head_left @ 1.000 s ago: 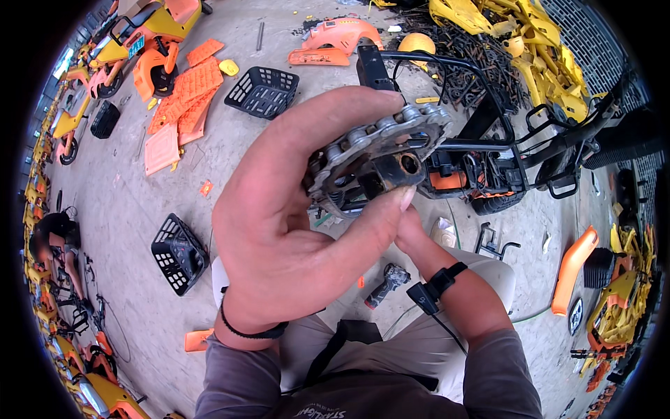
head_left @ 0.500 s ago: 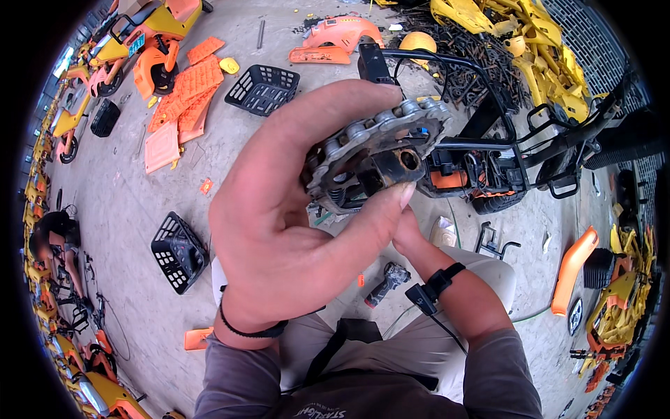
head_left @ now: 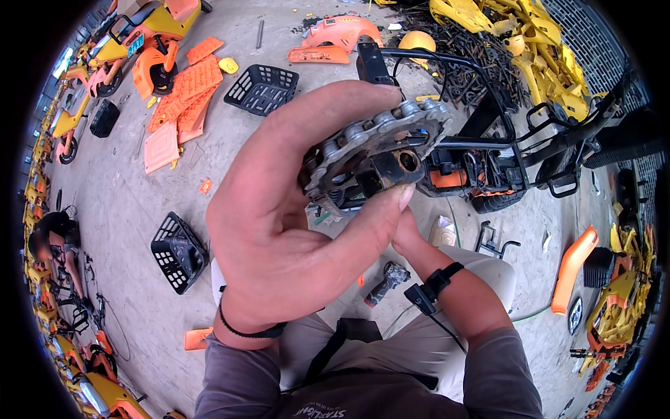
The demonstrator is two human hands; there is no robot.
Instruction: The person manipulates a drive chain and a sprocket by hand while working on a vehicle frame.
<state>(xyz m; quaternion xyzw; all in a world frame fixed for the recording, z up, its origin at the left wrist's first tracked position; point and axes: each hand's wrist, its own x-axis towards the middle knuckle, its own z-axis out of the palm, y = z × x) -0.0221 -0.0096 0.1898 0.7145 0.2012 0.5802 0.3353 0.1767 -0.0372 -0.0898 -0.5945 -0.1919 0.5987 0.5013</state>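
Observation:
My left hand (head_left: 272,209) grips a greasy metal sprocket with a silver chain (head_left: 380,126) around its rim, index finger along the top and thumb pressed on the dark crank fitting (head_left: 398,169) at its middle, whose round hole faces up. Behind the left thumb, my right hand (head_left: 408,234) is mostly covered, its fingers out of sight below the sprocket. A black scooter frame (head_left: 474,143) with exposed wiring stands just behind the sprocket. A cordless power tool (head_left: 386,283) lies on the floor between my knees.
Black baskets (head_left: 262,87) sit on the concrete floor. Orange panels (head_left: 195,91) lie upper left, beside parked scooters (head_left: 125,42); yellow panels (head_left: 544,63) and black scrap are piled upper right. A long orange panel (head_left: 572,269) lies at right. Another person (head_left: 59,241) works at far left.
My left hand and the sprocket have shifted very slightly left, with the index finger a little higher than a second ago. The rest looks the same.

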